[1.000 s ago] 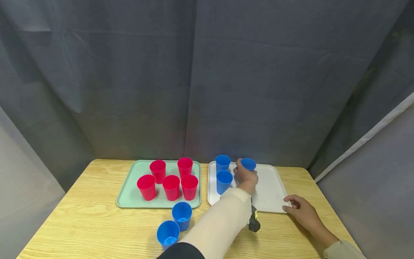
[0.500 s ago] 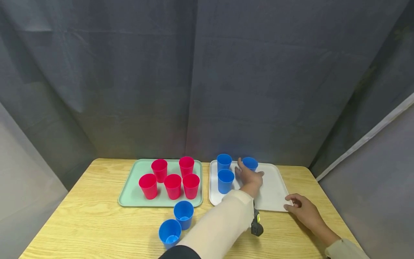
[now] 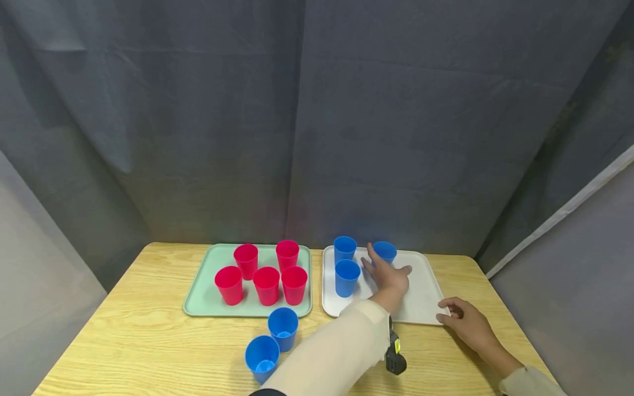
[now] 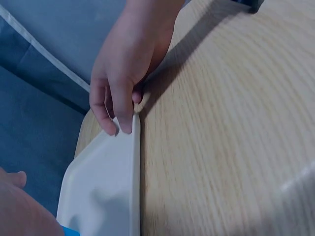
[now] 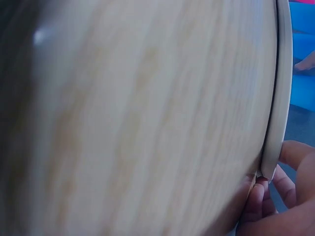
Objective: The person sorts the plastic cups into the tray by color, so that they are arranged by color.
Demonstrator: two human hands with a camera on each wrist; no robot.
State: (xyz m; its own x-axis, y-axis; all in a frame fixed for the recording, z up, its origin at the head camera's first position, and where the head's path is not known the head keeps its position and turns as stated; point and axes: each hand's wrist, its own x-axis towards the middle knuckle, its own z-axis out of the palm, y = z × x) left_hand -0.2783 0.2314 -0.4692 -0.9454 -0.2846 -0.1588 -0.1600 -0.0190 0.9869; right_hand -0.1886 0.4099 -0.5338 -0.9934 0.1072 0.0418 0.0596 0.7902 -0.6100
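Note:
On the white tray [image 3: 423, 294] stand three upright blue cups: a back-left cup [image 3: 344, 251], a front-left cup [image 3: 347, 279] and a back-right cup [image 3: 384, 251]. My left hand [image 3: 392, 281] is just in front of the back-right cup, fingers spread and holding nothing; it overlaps that cup's lower part in the head view. With thumb and fingers, my right hand [image 3: 468, 325] pinches the tray's near right corner. The left wrist view shows this right hand [image 4: 130, 61] at the corner from above, with part of the left hand [image 4: 24, 211] at lower left.
Left of the white tray lies a green tray [image 3: 200, 300] bearing several red cups [image 3: 266, 287]. Two more blue cups, one farther [image 3: 283, 330] and one nearer [image 3: 262, 360], stand on the wooden table [image 3: 124, 341] beside my left sleeve. A grey curtain [image 3: 297, 137] hangs behind.
My left hand has let go of the back-right blue cup, spreading its fingers and drawing back slightly toward me and to the right. The right hand stays at the tray corner.

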